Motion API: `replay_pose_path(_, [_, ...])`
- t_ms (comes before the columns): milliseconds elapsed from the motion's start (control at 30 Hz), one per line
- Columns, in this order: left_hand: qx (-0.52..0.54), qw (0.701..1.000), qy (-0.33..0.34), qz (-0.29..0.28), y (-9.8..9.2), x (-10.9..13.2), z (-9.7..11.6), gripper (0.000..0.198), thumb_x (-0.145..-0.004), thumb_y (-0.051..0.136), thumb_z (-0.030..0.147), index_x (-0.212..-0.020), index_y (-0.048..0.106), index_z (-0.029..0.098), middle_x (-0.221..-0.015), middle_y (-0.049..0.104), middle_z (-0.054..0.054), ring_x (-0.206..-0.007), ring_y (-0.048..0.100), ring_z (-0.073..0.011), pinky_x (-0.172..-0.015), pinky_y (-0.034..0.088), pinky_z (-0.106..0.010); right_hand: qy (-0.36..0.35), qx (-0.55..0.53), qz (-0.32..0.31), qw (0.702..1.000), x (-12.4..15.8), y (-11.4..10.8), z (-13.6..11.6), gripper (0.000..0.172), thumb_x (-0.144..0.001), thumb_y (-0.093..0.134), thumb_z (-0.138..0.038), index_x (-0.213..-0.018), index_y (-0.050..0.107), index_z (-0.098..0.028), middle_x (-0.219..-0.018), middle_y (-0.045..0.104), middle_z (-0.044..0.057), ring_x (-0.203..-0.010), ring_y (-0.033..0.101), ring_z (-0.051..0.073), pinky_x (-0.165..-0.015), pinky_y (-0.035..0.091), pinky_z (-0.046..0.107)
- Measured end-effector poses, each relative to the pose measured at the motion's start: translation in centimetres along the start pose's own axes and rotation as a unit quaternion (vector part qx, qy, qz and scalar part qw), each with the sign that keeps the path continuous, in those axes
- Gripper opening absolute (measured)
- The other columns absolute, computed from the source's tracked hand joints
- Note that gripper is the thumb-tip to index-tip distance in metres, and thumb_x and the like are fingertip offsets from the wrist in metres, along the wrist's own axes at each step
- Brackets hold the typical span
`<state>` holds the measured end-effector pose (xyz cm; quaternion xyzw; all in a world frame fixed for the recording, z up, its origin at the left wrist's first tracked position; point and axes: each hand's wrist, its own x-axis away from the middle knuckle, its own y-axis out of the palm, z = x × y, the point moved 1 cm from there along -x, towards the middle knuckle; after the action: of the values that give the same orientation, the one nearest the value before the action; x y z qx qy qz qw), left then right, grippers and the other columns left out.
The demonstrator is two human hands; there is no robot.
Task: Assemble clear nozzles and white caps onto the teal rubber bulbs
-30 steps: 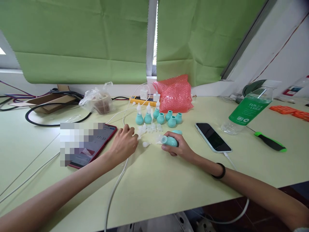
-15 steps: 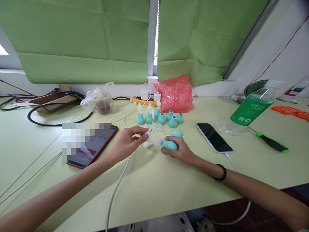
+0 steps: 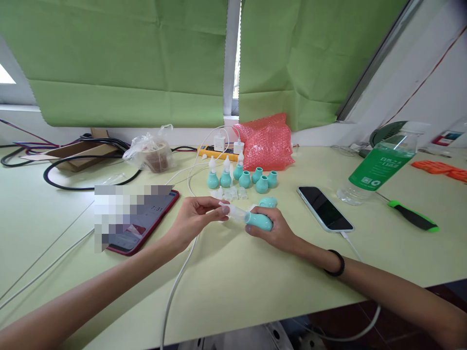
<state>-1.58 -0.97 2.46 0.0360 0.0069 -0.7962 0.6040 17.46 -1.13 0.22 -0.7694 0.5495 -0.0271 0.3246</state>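
Observation:
My right hand (image 3: 272, 227) is wrapped round a teal squeeze bulb (image 3: 260, 221), which lies on its side with its neck toward the left. A translucent plastic piece (image 3: 238, 214) sticks out of that neck. At its far end my left hand (image 3: 204, 214) pinches a small clear nozzle tip (image 3: 223, 206) between thumb and fingers; the two clear parts meet in line, but I cannot tell how far one is seated in the other. Just behind, another teal bulb (image 3: 268, 201) lies on the table, beside several loose clear nozzle pieces (image 3: 233, 193).
Several teal bulbs (image 3: 261, 183) stand farther back, some with clear nozzles (image 3: 226, 164). Behind them are pink bubble wrap (image 3: 266, 146) and a yellow power strip (image 3: 206, 151). A red-cased phone (image 3: 146, 226) lies left; a charging phone (image 3: 324, 209), bottle (image 3: 379, 165) and screwdriver (image 3: 412, 215) lie right.
My left hand has brought the clear tip right against the translucent piece on the bulb, closing the small gap. My right hand stays nearly in place.

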Motion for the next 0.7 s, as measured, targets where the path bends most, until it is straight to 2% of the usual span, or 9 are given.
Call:
replay_pose_path(167, [-0.004, 0.999, -0.023, 0.035, 0.4, 0.4, 0.3, 0.016, -0.061, 0.069, 0.024, -0.071, 0.068, 0.012, -0.073, 0.067, -0.004, -0.065, 0.061, -0.0138, -0.069, 0.05, -0.027, -0.038, 0.066, 0.031, 0.997, 0.3, 0.3, 0.0, 0.015, -0.068, 0.055, -0.029, -0.065, 0.048, -0.017, -0.053, 0.043, -0.004, -0.048, 0.037, 0.008, -0.046, 0.033, 0.021])
replay_pose_path(333, [0.075, 0.996, -0.031, 0.048, 0.9, 0.8, 0.0, 0.015, -0.063, 0.068, 0.023, -0.071, 0.069, 0.011, -0.073, 0.067, -0.004, -0.069, 0.059, -0.0137, -0.074, 0.051, -0.03, -0.103, 0.134, 0.08, 0.982, 0.7, 0.7, -0.1, 0.012, -0.068, 0.055, -0.027, -0.066, 0.048, -0.017, -0.052, 0.046, -0.003, -0.046, 0.039, 0.008, -0.047, 0.036, 0.021])
replay_pose_path(433, [0.095, 0.994, -0.03, 0.054, 1.1, 0.9, -0.4, 0.014, -0.064, 0.067, 0.023, -0.07, 0.069, 0.01, -0.068, 0.066, -0.004, -0.069, 0.059, -0.0135, -0.073, 0.052, -0.03, -0.118, 0.144, 0.091, 0.978, 0.8, 0.9, -0.3, 0.009, -0.069, 0.053, -0.025, -0.068, 0.048, -0.017, -0.055, 0.049, -0.002, -0.048, 0.042, 0.008, -0.05, 0.038, 0.021])
replay_pose_path(700, [0.097, 0.994, -0.04, -0.016, 0.6, 0.4, -0.7, 0.013, -0.066, 0.065, 0.022, -0.072, 0.07, 0.012, -0.072, 0.066, -0.004, -0.065, 0.058, -0.0113, -0.075, 0.052, -0.032, -0.087, 0.134, 0.052, 0.986, 0.7, 0.5, -1.0, 0.01, -0.068, 0.053, -0.025, -0.065, 0.047, -0.017, -0.052, 0.043, -0.003, -0.047, 0.037, 0.007, -0.047, 0.034, 0.02])
